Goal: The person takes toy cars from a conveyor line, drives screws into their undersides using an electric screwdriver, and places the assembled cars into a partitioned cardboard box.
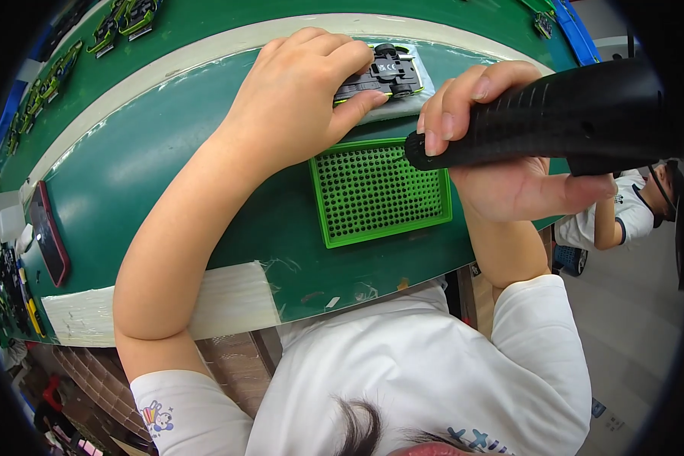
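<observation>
My left hand [296,91] presses an upturned toy car [394,70] onto a pale pad [425,83], thumb on its near side and fingers over its left end. The car's black underside faces up, with some bright green at its edge. In my right hand [501,186] is a thick black electric screwdriver [570,114], held nearly level, its nose toward the left. The nose hangs over the far right corner of a green tray [384,236]. Rows of small dark dots, holes or screws, fill that tray; I cannot tell which.
Several green-and-black car parts [125,19] lie in a line at the far left, beyond a pale curved strip [228,34]. A phone [48,232] and some pens [30,304] lie at the left edge. Another person [619,209] sits at the right.
</observation>
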Demonstrator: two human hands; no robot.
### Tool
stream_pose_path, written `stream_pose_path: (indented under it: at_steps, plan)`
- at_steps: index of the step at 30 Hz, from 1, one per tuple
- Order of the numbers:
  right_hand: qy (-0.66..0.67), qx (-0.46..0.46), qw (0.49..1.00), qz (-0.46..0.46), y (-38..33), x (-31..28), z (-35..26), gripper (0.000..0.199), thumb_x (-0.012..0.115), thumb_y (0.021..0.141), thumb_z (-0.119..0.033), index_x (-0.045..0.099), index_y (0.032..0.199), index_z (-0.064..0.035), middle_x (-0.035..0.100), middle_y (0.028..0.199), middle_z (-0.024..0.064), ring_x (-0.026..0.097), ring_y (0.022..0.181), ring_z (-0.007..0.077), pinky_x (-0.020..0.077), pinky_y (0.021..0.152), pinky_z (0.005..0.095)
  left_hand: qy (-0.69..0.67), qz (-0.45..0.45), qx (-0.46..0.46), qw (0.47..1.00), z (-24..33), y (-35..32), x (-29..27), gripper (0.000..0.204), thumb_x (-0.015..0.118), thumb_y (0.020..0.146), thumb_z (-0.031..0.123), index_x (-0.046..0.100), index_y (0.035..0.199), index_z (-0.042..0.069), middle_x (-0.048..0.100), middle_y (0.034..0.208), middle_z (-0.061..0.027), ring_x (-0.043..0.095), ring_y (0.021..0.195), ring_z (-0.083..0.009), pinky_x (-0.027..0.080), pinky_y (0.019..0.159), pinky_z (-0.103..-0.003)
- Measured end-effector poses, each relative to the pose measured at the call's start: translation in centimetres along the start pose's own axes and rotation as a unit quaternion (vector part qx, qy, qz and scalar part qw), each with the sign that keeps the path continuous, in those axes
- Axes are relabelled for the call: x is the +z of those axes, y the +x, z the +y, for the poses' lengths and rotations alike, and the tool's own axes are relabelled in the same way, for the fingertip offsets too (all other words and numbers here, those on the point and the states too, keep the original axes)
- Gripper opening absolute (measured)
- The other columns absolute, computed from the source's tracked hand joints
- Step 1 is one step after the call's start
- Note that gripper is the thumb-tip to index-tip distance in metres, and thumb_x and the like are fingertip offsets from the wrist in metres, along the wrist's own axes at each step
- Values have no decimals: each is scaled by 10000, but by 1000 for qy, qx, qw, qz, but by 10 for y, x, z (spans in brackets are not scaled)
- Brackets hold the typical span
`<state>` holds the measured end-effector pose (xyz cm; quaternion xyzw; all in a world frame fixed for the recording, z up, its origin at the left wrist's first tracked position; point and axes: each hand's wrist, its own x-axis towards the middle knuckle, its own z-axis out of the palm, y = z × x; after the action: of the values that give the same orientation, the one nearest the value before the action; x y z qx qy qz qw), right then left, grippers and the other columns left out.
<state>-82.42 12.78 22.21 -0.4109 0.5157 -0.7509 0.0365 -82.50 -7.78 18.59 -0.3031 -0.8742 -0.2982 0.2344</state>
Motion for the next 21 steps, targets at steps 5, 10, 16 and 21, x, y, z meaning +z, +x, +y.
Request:
stream_pose_path:
  at_steps: [5, 10, 16, 21]
  plan:
    - [31, -38, 999, -22, -3, -2, 7, 1054, 336, 624, -974, 492, 1033, -15, 571, 762, 115, 565, 588, 202, 477, 550, 314, 6, -17, -8, 1000, 3, 1, -4, 285, 721, 809, 228, 589, 961, 27, 634, 1014, -118, 578, 989, -315, 450, 864, -387]
    - [-1, 11, 999, 37, -7, 6, 5, 1072, 320, 628, -975, 482, 1027, 6, 568, 748, 119, 566, 584, 203, 474, 556, 310, 43, 37, 2, 998, 7, 2, -15, 328, 714, 827, 266, 600, 1022, 28, 608, 1188, -173, 562, 1100, -354, 438, 933, -402]
    - [-15, -10, 999, 46, -9, 7, 3, 1071, 312, 643, -969, 480, 1017, 19, 572, 758, 129, 572, 594, 208, 478, 555, 317, 8, 24, -71, 997, 11, 1, -39, 464, 729, 820, 312, 574, 1152, 28, 553, 1286, -207, 535, 1167, -364, 418, 985, -421]
    - [-15, -1, 998, 53, -7, 10, 4, 1075, 318, 641, -969, 485, 1019, 24, 575, 758, 132, 577, 599, 212, 482, 562, 322, -16, 27, -127, 991, -5, -42, -22, 778, 797, 739, 371, 448, 1309, -27, 519, 1301, -219, 515, 1203, -352, 410, 1018, -411]
